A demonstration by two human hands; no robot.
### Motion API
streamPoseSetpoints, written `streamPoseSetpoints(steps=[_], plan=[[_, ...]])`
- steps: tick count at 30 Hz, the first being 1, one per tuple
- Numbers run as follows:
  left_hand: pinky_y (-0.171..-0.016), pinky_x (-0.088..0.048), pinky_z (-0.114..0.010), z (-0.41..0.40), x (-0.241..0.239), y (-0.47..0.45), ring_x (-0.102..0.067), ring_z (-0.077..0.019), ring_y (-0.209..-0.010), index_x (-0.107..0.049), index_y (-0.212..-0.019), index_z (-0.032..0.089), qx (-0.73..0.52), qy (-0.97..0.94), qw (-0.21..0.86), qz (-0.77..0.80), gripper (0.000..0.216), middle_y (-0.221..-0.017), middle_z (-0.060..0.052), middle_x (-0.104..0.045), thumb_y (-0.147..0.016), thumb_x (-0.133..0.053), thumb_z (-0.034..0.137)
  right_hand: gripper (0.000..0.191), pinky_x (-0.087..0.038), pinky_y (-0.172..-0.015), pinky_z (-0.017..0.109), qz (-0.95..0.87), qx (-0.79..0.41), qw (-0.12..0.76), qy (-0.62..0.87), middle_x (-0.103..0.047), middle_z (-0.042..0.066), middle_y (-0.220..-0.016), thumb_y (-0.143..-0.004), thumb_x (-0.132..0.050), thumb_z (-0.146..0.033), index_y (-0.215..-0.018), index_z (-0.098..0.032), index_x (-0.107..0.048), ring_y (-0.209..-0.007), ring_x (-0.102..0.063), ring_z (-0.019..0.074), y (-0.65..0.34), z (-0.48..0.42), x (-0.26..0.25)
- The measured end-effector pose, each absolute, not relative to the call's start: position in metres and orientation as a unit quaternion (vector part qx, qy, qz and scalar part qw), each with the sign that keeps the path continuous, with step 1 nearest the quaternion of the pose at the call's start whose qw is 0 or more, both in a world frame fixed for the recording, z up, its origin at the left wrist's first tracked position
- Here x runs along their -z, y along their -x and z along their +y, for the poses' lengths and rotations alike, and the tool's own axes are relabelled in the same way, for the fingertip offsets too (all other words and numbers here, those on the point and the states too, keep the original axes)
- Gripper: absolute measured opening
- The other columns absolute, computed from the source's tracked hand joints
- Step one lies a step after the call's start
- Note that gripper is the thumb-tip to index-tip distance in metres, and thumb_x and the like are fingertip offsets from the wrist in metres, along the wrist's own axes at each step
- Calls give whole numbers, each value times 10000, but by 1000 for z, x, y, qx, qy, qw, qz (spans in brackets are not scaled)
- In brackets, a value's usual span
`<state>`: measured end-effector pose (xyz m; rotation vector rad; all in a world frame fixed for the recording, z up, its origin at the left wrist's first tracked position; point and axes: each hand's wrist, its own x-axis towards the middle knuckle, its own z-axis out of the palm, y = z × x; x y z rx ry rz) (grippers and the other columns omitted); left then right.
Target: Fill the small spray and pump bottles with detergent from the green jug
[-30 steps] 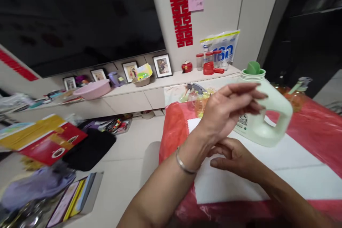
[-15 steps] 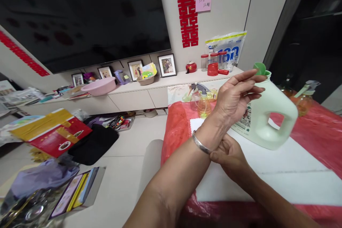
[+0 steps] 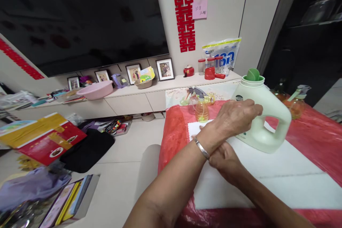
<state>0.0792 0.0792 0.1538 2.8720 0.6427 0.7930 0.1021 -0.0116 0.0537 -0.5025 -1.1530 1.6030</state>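
Observation:
My left hand (image 3: 236,117) reaches in front of a pale green jug (image 3: 272,114), palm down with its fingers curled; nothing shows in it. A silver bracelet (image 3: 201,148) circles my left wrist. From below, my right hand (image 3: 224,158) is closed around that wrist at the bracelet, thumb side against the metal. Some of its fingertips show on the wrist's far side. A green scoop or cap (image 3: 252,74) sits in the jug's open mouth. The jug stands upright on a white sheet (image 3: 288,188).
Red plastic (image 3: 173,131) covers the table beneath the sheet. An amber spray bottle (image 3: 202,110) stands behind my left hand, another spray bottle (image 3: 298,105) right of the jug. Red-lidded jars (image 3: 201,67) and a pink basin (image 3: 96,91) are on the cabinet. A red-yellow box (image 3: 50,139) lies left.
My left hand has turned from palm-up with extended fingers to palm-down with curled fingers, and moved lower. My right hand stays at the bracelet, its fingers now reaching around the wrist.

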Motion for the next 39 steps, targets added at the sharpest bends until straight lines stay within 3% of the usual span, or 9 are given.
streamPoseSetpoints(steps=[3,7,11,15,22,28,36,39], plan=[[-716,-461,-339,82,-153,-81,-661,-284,-883,-697,-1106,154,-244,-945,28,216,409,-1022,-129,-694,-861,-396,25,664,-519,-982,417,-488,-710,474,183,-639,134,-1217,-665,-862,-420,-1226,-178,-602,-1202,-586,289,-96,-13,-52],[-743,-455,-340,81,-155,-83,-660,-279,-898,-693,-1127,159,-256,-939,46,226,403,-1056,-123,-694,-877,-406,26,622,-496,-1003,424,-466,-713,501,156,-651,131,-1193,-680,-847,-467,-1192,-177,-644,-1188,-590,288,-102,-7,-52],[-699,-451,-341,83,-154,-84,-654,-288,-872,-700,-1118,159,-262,-936,45,231,394,-1044,-136,-701,-880,-406,49,620,-443,-1082,440,-446,-721,509,146,-620,116,-1274,-719,-832,-404,-1271,-213,-623,-1247,-559,268,-105,-5,-54],[-720,-453,-353,87,-152,-88,-652,-280,-851,-699,-1099,159,-257,-936,36,236,388,-1024,-133,-695,-864,-417,30,625,-473,-1052,438,-457,-722,493,162,-636,132,-1239,-686,-851,-396,-1231,-183,-628,-1244,-561,287,-97,-14,-55],[-719,-467,-354,81,-150,-83,-658,-256,-807,-705,-994,132,-232,-944,-20,233,306,-950,-124,-689,-854,-461,11,546,-509,-1029,433,-357,-633,647,229,-642,135,-1242,-692,-841,-383,-1138,-178,-600,-1175,-614,278,-98,-12,-60],[-698,-484,-349,84,-144,-81,-659,-230,-834,-681,-993,170,-207,-940,-81,259,310,-950,-83,-686,-866,-441,20,595,-518,-1028,418,-390,-649,619,208,-633,141,-1261,-678,-860,-329,-1180,-177,-578,-1203,-604,270,-97,-9,-53],[-840,-488,-397,85,-129,-81,-668,-262,-894,-667,-811,184,-287,-909,75,295,225,-891,-98,-690,-849,-495,44,538,-482,-1080,460,-411,-599,653,215,-600,181,-1302,-786,-779,-366,-1226,-135,-574,-1210,-602,287,-96,-10,-41],[-800,-511,-339,86,-129,-86,-676,-210,-850,-681,-850,197,-364,-850,185,335,257,-925,-72,-715,-841,-473,47,532,-484,-1082,439,-430,-572,659,233,-572,177,-1344,-840,-733,-368,-1285,-145,-544,-1243,-582,277,-99,-9,-36]])
